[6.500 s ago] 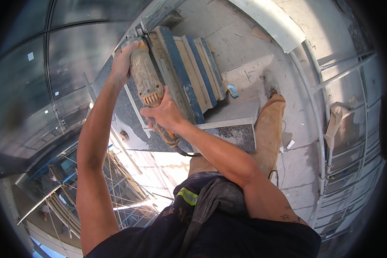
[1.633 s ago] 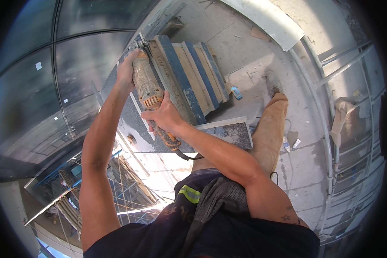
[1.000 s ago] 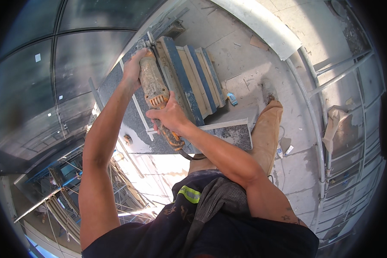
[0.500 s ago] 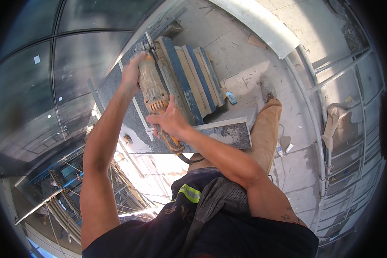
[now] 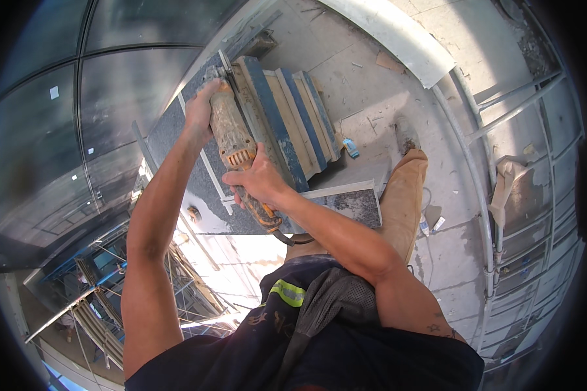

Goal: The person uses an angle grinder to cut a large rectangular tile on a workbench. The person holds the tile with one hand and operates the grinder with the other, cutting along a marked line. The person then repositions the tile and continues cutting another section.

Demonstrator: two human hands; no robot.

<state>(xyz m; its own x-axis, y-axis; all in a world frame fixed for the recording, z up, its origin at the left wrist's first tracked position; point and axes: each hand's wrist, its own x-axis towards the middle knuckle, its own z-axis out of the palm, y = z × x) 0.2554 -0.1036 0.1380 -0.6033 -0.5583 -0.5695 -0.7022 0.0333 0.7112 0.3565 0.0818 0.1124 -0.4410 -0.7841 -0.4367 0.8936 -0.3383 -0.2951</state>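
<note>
A dusty orange-and-grey angle grinder (image 5: 227, 124) lies lengthwise between my two hands. My left hand (image 5: 201, 107) is closed on its head end, the far one. Behind the vents, my right hand (image 5: 262, 181) wraps round the rear handle, and a black cord runs from that end towards my waist. The thin disc (image 5: 225, 63) shows edge-on at the right side of the head, beside the stacked boards. Beneath the tool is a dark speckled stone slab (image 5: 205, 205). Whether the disc touches anything, I cannot tell.
Several blue-edged boards (image 5: 287, 124) stand stacked right of the grinder. Dark glass panels (image 5: 39, 130) rise on the left. Metal railing (image 5: 482, 215) runs along the right. Below left, scaffold bars (image 5: 98, 287) show through a gap. A light blue packet (image 5: 351, 148) lies by the boards.
Almost nothing differs. Both hands keep their hold on the angle grinder, which has shifted very slightly at most.
</note>
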